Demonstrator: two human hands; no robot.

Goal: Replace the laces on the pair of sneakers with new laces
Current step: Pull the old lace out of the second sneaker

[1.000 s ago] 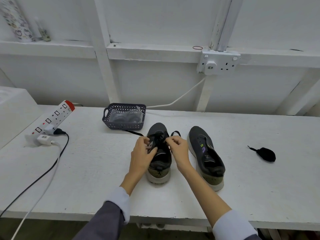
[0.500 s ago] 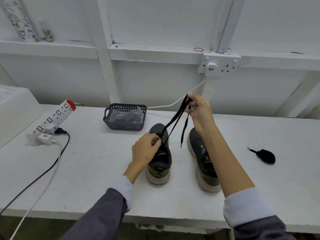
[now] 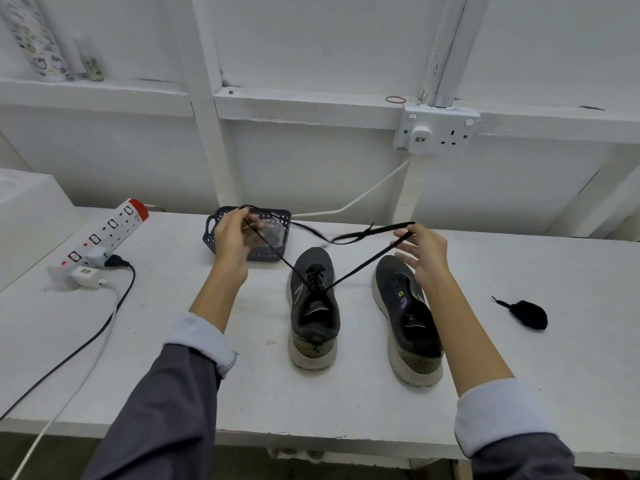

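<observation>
Two dark grey sneakers stand side by side on the white table (image 3: 346,403), toes pointing away. The left sneaker (image 3: 313,306) carries a black lace (image 3: 360,266) threaded through its eyelets. Both lace ends run up and outward in a V. My left hand (image 3: 233,237) pinches one end above the table, in front of the basket. My right hand (image 3: 420,252) pinches the other end above the right sneaker (image 3: 407,317), which has no lace. The loose lace tails cross in the air between my hands.
A dark plastic basket (image 3: 221,225) holding clear wrapping sits behind my left hand. A bundled black lace (image 3: 528,313) lies at the right. A power strip (image 3: 104,237) with plugs and trailing cables occupies the left side. A wall socket (image 3: 436,129) is mounted behind.
My left hand has left the sneaker's eyelets and risen to the left with one lace end. My right hand has come down and moved right, so the lace now spreads wide.
</observation>
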